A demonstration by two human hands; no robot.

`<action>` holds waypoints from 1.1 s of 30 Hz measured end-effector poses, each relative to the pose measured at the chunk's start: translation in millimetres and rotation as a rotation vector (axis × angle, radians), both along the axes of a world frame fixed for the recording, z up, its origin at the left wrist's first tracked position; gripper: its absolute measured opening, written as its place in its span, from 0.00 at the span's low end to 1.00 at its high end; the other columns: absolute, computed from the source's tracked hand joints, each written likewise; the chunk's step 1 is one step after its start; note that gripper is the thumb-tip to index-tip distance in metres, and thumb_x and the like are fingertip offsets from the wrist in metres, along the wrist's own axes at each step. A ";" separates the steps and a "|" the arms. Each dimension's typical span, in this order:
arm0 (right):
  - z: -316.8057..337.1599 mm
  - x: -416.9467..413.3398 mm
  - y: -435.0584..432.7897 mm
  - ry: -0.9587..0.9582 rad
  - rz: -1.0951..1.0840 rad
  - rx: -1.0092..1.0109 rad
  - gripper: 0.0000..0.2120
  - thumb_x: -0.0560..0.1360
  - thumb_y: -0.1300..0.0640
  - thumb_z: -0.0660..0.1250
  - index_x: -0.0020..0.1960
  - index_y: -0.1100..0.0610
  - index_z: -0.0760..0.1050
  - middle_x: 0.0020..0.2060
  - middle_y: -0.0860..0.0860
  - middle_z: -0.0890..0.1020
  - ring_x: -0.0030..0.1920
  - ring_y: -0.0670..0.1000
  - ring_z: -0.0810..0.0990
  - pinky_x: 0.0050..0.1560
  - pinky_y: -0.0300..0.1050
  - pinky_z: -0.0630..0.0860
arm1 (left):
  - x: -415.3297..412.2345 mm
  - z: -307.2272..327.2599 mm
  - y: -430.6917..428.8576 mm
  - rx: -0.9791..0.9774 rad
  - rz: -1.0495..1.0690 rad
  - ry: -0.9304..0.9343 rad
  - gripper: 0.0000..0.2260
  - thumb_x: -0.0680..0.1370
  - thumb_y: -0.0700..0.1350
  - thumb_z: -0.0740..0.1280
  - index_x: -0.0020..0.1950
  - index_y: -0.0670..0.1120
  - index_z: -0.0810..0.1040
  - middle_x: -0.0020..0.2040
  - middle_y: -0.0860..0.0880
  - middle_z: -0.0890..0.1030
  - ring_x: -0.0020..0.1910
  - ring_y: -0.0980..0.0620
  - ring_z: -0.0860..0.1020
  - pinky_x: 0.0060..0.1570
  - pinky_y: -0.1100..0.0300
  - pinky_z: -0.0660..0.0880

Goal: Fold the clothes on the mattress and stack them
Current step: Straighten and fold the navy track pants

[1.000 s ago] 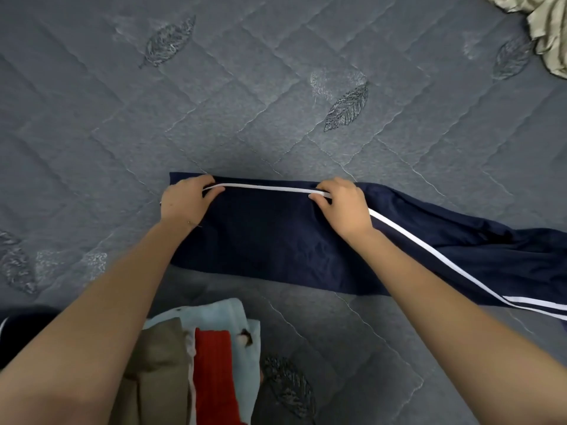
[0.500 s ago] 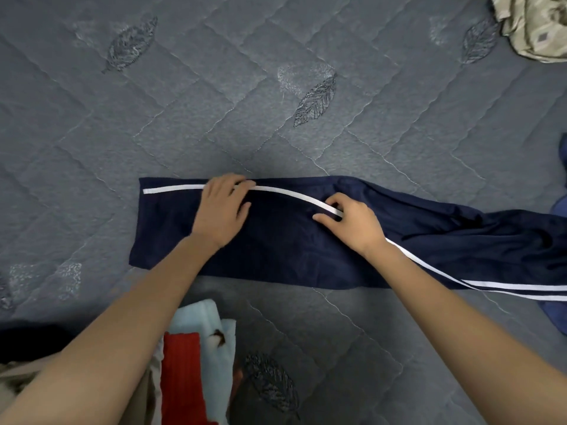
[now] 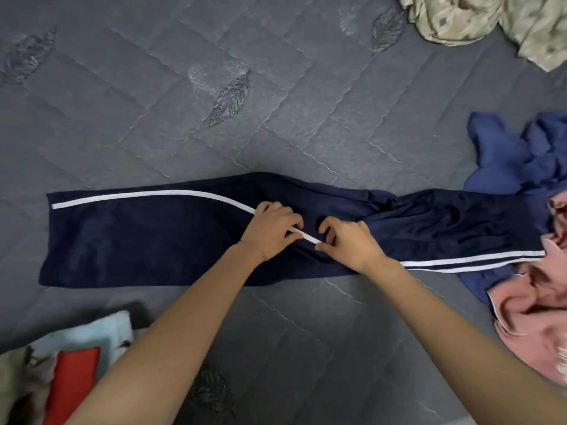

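Navy track pants [image 3: 147, 237] with a white side stripe lie stretched left to right across the grey quilted mattress [image 3: 276, 102]. Their left part lies flat; the right part is wrinkled. My left hand [image 3: 271, 230] sits on the middle of the pants with curled fingers pinching the cloth at the stripe. Just to its right, my right hand [image 3: 348, 242] also pinches the fabric at the stripe, thumb and fingers bent. The two hands are nearly touching.
A folded stack [image 3: 76, 363] of light blue, red and olive clothes sits at the near left. At the right lie a crumpled blue garment [image 3: 515, 161] and a pink one [image 3: 540, 326]. A beige patterned cloth [image 3: 478, 19] lies at the far right corner.
Both hands slid rightward along the white stripe toward the middle of the pants and came close together. The view shifted right, showing the blue and pink garments.
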State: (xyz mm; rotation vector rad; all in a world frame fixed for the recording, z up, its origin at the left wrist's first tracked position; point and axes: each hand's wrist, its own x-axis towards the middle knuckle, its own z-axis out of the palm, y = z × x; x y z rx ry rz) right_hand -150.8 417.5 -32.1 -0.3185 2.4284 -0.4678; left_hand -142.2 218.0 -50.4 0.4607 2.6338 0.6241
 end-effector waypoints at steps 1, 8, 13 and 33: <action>0.1 1.2 7.2 -0.011 -0.003 -0.006 0.14 0.75 0.47 0.70 0.55 0.51 0.73 0.42 0.44 0.80 0.48 0.49 0.79 0.52 0.45 0.63 | -2.0 0.0 3.1 -0.003 0.003 -0.013 0.08 0.80 0.52 0.64 0.55 0.51 0.78 0.50 0.53 0.77 0.54 0.51 0.72 0.60 0.58 0.59; -0.7 11.7 47.0 0.112 -0.124 -0.088 0.07 0.77 0.54 0.69 0.48 0.58 0.76 0.41 0.49 0.79 0.45 0.53 0.78 0.42 0.45 0.66 | -6.8 7.6 9.1 0.055 0.203 0.181 0.05 0.80 0.45 0.65 0.50 0.45 0.78 0.44 0.48 0.77 0.42 0.48 0.75 0.47 0.53 0.69; 12.0 -4.5 58.8 0.262 -0.328 -0.176 0.09 0.77 0.50 0.70 0.44 0.56 0.77 0.38 0.46 0.78 0.39 0.47 0.74 0.37 0.45 0.66 | -24.5 29.6 17.2 0.105 0.305 0.316 0.05 0.80 0.44 0.66 0.49 0.43 0.79 0.43 0.46 0.78 0.42 0.46 0.75 0.48 0.50 0.70; 1.4 -10.8 113.9 0.078 -0.315 -0.024 0.06 0.75 0.57 0.72 0.43 0.59 0.78 0.42 0.53 0.77 0.46 0.54 0.77 0.43 0.45 0.69 | -16.8 24.7 6.4 0.173 0.407 -0.077 0.03 0.78 0.48 0.68 0.45 0.51 0.78 0.37 0.57 0.78 0.35 0.61 0.74 0.36 0.65 0.67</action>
